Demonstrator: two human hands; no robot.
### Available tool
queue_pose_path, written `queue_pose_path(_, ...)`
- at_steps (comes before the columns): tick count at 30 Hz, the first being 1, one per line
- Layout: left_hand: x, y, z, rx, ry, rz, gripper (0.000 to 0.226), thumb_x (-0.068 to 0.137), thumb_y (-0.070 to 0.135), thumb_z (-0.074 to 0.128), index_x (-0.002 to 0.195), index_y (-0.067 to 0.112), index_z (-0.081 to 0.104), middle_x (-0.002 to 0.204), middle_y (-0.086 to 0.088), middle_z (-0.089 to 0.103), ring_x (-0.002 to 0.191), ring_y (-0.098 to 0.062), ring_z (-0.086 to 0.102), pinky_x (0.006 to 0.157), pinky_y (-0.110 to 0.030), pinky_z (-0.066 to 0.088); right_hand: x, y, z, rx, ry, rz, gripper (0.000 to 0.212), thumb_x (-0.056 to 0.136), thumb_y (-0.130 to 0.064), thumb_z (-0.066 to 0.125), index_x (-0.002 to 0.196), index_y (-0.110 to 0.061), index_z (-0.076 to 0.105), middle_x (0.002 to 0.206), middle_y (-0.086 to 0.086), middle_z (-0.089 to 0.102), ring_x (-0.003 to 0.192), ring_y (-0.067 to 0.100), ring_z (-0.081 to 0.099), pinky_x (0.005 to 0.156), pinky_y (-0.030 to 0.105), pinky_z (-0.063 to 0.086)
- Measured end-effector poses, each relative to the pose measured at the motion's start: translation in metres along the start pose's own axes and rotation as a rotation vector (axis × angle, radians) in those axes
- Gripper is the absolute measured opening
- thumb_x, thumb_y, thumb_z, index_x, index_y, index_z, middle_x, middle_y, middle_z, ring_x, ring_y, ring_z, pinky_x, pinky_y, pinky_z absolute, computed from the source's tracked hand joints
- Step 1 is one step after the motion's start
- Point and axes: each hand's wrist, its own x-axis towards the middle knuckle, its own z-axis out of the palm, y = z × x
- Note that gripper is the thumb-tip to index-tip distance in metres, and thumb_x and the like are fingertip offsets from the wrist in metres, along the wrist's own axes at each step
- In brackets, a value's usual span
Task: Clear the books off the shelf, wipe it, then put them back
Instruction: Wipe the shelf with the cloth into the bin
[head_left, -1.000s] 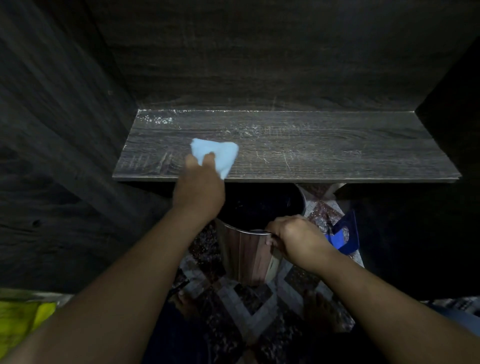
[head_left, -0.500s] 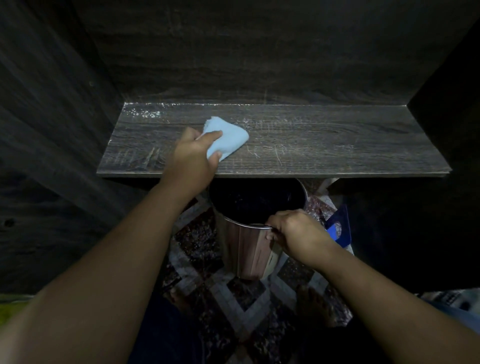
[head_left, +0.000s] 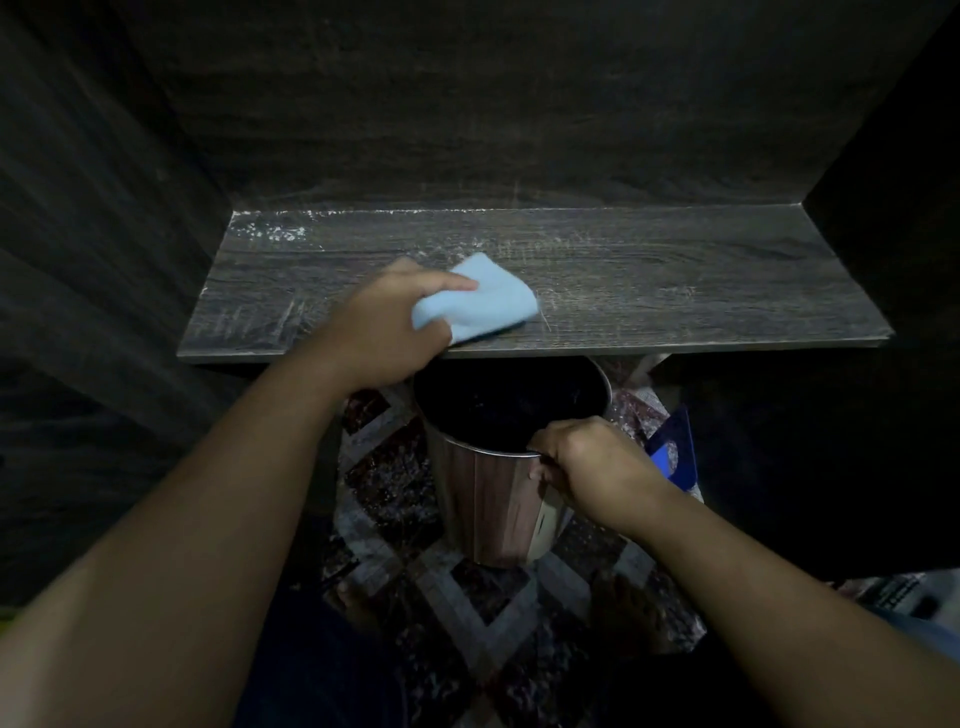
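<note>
**Fingers pin a blue cloth near the shelf's front edge**

The fingers (head_left: 447, 283) of the left hand (head_left: 384, 332) curl over a folded light-blue cloth (head_left: 483, 301), the index laid across its top. They pin it to the dark wooden shelf (head_left: 675, 291) close to the near edge, left of the middle. The fingers of the right hand (head_left: 592, 462) are hooked over the near rim of a metal bin (head_left: 493, 504). The bin stands on the patterned floor (head_left: 384, 467) just below the shelf's near edge.

No books show on the shelf, so the wiping step seems to be the one in hand. Pale dust (head_left: 270, 231) lies along the far edge, thickest in the far left corner, with fainter streaks right of the cloth.

The cloth looks soft, light and limp. It will likely bunch or slide unless pressed down steadily, so the best hold is across the top of the fold. The bin looks light and could tip, and a grip on its rim should steady it.
</note>
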Motion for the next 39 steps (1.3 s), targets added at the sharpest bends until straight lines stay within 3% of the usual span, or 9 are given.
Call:
queue_pose_path(3, 0.008, -0.005, 0.003, -0.024, 0.229, -0.04, 0.044, 0.088, 0.014, 0.06, 0.13, 0.027, 0.059, 0.111, 0.003, 0.043, 0.103, -0.008, 0.046, 0.093, -0.009, 0.029, 0.003, -0.002, 0.0, 0.01, 0.013, 0.017, 0.012, 0.082, -0.013, 0.058, 0.09, -0.013, 0.067, 0.087, 0.005, 0.064, 0.082, 0.031, 0.061, 0.066, 0.034, 0.047)
queue_pose_path(7, 0.044, -0.015, 0.001, 0.075, 0.394, 0.057, 0.044, 0.087, 0.013, 0.059, 0.13, 0.02, 0.059, 0.117, -0.008, 0.047, 0.112, -0.025, 0.049, 0.103, -0.028, 0.035, 0.007, -0.004, 0.0, 0.01, 0.037, 0.012, 0.007, 0.078, -0.012, 0.063, 0.083, -0.014, 0.068, 0.081, 0.004, 0.064, 0.076, 0.029, 0.062, 0.061, 0.027, 0.039)
queue_pose_path(13, 0.108, -0.026, -0.009, 0.699, 0.437, 0.357, 0.033, 0.083, 0.015, 0.062, 0.116, 0.019, 0.061, 0.129, -0.017, 0.047, 0.112, -0.04, 0.043, 0.086, -0.048, 0.037, 0.012, 0.003, 0.004, 0.012, 0.038, 0.032, 0.013, 0.08, -0.021, 0.059, 0.083, -0.012, 0.068, 0.079, 0.005, 0.065, 0.075, 0.029, 0.063, 0.064, 0.026, 0.037)
queue_pose_path(16, 0.121, -0.035, -0.007, 1.008, 0.492, 0.348, 0.038, 0.082, 0.027, 0.06, 0.12, 0.024, 0.059, 0.134, -0.012, 0.027, 0.115, -0.033, 0.026, 0.088, -0.043, 0.02, 0.014, 0.007, 0.004, 0.003, 0.053, 0.051, 0.012, 0.08, -0.021, 0.06, 0.083, -0.012, 0.068, 0.08, 0.006, 0.065, 0.077, 0.03, 0.063, 0.064, 0.027, 0.038)
queue_pose_path(18, 0.121, -0.036, 0.0, 1.146, 0.47, 0.304, 0.04, 0.089, 0.025, 0.053, 0.129, 0.022, 0.054, 0.13, -0.015, 0.037, 0.108, -0.034, 0.034, 0.085, -0.042, 0.024, 0.015, 0.007, 0.005, 0.016, 0.044, 0.062, 0.008, 0.079, -0.018, 0.062, 0.081, -0.012, 0.067, 0.08, 0.005, 0.065, 0.077, 0.03, 0.063, 0.065, 0.026, 0.037)
queue_pose_path(22, 0.121, -0.03, 0.014, 1.011, 0.335, 0.234, 0.044, 0.096, 0.016, 0.034, 0.137, 0.003, 0.045, 0.12, -0.024, 0.051, 0.106, -0.042, 0.05, 0.086, -0.047, 0.04, 0.015, 0.007, 0.004, 0.033, 0.019, 0.06, 0.004, 0.079, -0.014, 0.065, 0.082, -0.012, 0.067, 0.082, 0.005, 0.065, 0.079, 0.029, 0.062, 0.068, 0.028, 0.041)
queue_pose_path(25, 0.12, -0.024, 0.025, 0.884, 0.241, 0.12, 0.051, 0.096, 0.028, 0.041, 0.141, 0.003, 0.039, 0.124, -0.023, 0.047, 0.111, -0.04, 0.047, 0.09, -0.048, 0.039, 0.015, 0.004, 0.003, 0.03, 0.018, 0.062, 0.008, 0.08, -0.016, 0.064, 0.086, -0.012, 0.068, 0.085, 0.005, 0.065, 0.083, 0.029, 0.062, 0.071, 0.029, 0.042)
queue_pose_path(29, 0.119, -0.02, 0.03, 0.953, 0.187, 0.09, 0.059, 0.095, 0.045, 0.034, 0.141, 0.009, 0.037, 0.13, -0.017, 0.04, 0.119, -0.035, 0.039, 0.087, -0.046, 0.039, 0.015, 0.001, 0.004, 0.027, 0.02, 0.054, 0.01, 0.082, -0.016, 0.062, 0.089, -0.013, 0.069, 0.087, 0.005, 0.066, 0.086, 0.029, 0.062, 0.071, 0.029, 0.041)
queue_pose_path(39, 0.117, -0.016, 0.043, 0.762, 0.187, -0.01, 0.061, 0.092, 0.043, 0.037, 0.143, 0.01, 0.037, 0.145, -0.019, 0.026, 0.138, -0.036, 0.022, 0.1, -0.047, 0.037, 0.013, 0.005, 0.007, 0.045, 0.012, 0.095, 0.008, 0.079, -0.014, 0.066, 0.087, -0.014, 0.068, 0.085, 0.004, 0.064, 0.082, 0.03, 0.061, 0.068, 0.027, 0.037)
